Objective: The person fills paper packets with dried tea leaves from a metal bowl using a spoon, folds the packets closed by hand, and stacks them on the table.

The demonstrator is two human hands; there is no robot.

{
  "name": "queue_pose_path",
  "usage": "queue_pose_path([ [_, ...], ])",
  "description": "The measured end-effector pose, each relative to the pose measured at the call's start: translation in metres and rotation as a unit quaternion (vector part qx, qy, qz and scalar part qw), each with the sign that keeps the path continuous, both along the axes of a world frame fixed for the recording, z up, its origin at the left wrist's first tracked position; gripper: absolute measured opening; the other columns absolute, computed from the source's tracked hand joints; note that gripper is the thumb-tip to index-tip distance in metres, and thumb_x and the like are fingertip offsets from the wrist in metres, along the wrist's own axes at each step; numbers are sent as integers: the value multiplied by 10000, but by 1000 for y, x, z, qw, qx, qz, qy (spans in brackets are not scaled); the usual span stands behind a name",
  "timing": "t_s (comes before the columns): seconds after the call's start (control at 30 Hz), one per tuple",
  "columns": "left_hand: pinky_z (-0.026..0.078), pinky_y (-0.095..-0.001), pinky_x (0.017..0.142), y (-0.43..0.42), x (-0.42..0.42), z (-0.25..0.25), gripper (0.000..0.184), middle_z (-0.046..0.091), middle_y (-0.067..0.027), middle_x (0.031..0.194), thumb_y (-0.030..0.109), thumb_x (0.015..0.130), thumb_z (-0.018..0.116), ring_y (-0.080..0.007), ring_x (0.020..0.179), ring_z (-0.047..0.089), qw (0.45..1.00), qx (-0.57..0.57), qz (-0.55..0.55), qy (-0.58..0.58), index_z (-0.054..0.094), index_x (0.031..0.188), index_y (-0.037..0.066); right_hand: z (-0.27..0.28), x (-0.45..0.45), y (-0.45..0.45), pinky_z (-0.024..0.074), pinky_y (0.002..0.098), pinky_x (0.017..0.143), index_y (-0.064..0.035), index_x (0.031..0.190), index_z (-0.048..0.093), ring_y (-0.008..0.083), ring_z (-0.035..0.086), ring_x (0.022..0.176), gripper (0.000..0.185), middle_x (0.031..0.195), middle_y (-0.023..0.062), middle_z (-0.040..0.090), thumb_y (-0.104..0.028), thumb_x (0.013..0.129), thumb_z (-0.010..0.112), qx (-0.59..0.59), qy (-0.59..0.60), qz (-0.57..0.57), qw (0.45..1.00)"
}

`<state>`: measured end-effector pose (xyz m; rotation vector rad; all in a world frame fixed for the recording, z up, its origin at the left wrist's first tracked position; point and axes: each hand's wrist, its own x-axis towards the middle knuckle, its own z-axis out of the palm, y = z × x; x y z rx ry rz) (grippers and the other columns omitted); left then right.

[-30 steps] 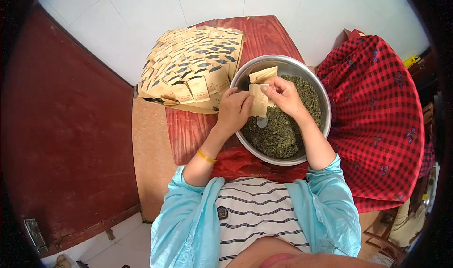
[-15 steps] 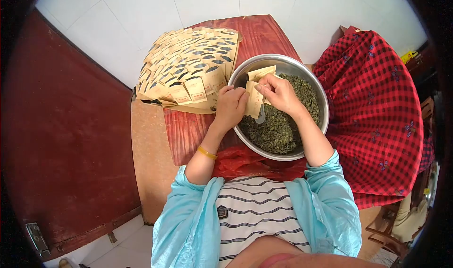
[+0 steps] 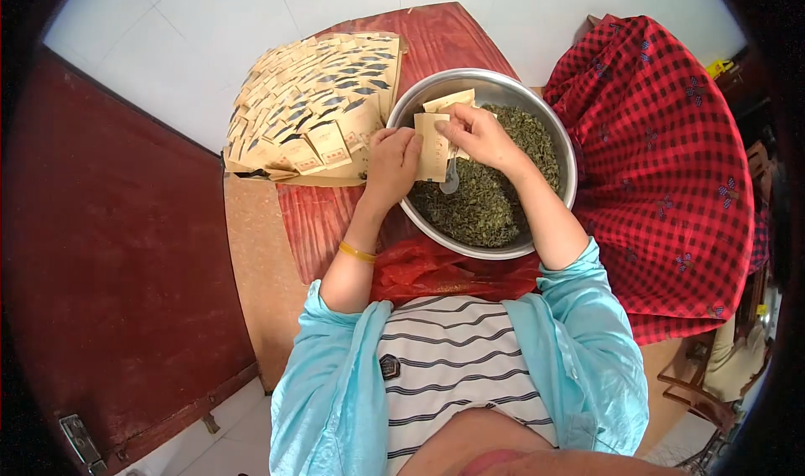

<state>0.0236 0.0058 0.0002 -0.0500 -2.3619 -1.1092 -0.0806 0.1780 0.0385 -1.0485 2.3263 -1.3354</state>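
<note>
A small kraft paper packet [image 3: 430, 159] stands over the metal bowl, its printed face toward me. My left hand [image 3: 392, 166] is closed at the packet's left edge, fingers curled. From the right, my right hand [image 3: 482, 138] pinches its upper right part between thumb and fingers. Behind it, more packets [image 3: 449, 100] show at the bowl's far rim, partly covered by my right hand. Below the right hand hangs a clear spoon [image 3: 450, 181]; its handle is mostly hidden. Dried green leaves [image 3: 495, 208] fill much of the bowl [image 3: 549, 239].
To the left, a carton [image 3: 340, 176] holds many packets in rows on the red wooden table [image 3: 306, 233]. A red plastic bag [image 3: 444, 270] lies between the bowl and my body. Red checked cloth [image 3: 662, 182] drapes something at the right. A dark red door [image 3: 126, 249] stands left.
The whole view has shifted, so the table and bowl appear higher and further left. The packet has turned slightly more upright between my hands. Both hands keep their grip.
</note>
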Motion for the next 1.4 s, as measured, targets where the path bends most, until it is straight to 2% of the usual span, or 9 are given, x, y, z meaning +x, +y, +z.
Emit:
queue_pose_path([
  [0.37,424,-405,915,5,5,5,244,682,-123,919,229,901,642,-307,957,601,998,61,15,-18,655,1055,40,18,13,-1,419,276,523,-10,770,573,74,496,565,289,599,10,519,-236,919,672,-2,76,-95,993],
  [0.53,395,-407,939,11,7,22,372,661,-107,826,251,834,689,-280,930,616,996,-90,10,28,618,1143,56,11,18,-6,421,280,535,-15,858,654,84,482,572,239,611,27,541,-248,899,693,-46,118,-118,985],
  [0.67,422,-413,917,2,5,15,345,668,-154,868,218,860,657,-302,953,615,994,-90,-52,-38,616,1156,45,11,27,-11,525,315,624,-54,1040,656,203,670,681,235,754,93,675,-258,926,644,-73,75,12,994],
  [0.87,450,-424,893,5,3,-3,217,679,-168,952,157,920,576,-346,983,597,1000,-13,25,12,648,1085,36,6,11,-7,527,313,666,-51,1114,635,169,656,724,251,890,88,682,-163,892,669,-115,168,-97,974],
  [1.07,452,-427,897,2,1,-8,188,683,-135,980,175,913,608,-350,983,588,999,32,13,6,670,1036,47,-2,11,-5,504,311,649,-30,1033,649,159,619,683,200,797,61,659,-174,896,663,-41,10,-6,999],
  [1.17,477,-333,804,-2,3,-10,168,662,-95,925,139,931,614,-238,909,600,995,52,18,87,661,1040,20,7,20,-11,489,277,628,-22,1004,655,121,595,670,160,759,44,645,-156,916,650,-76,60,-22,995],
  [1.27,484,-327,763,-17,11,16,143,655,-95,896,151,922,638,-206,862,606,965,260,-16,29,672,983,26,6,21,-12,472,231,620,-17,1048,655,71,561,674,159,789,24,649,-126,933,642,-138,79,-29,987],
  [1.33,466,-270,680,-51,18,36,132,613,-63,836,131,923,639,-132,779,570,968,183,101,139,657,918,1,6,18,-9,512,253,719,-6,1090,639,95,624,834,185,916,41,685,-138,968,597,-109,51,-26,992],
  [1.4,453,-259,642,-74,32,55,173,577,-30,776,132,913,648,-107,707,532,946,239,200,95,627,839,-23,8,20,-9,516,251,725,-5,1103,640,97,633,844,188,941,50,700,-125,965,594,-106,43,-31,993],
])
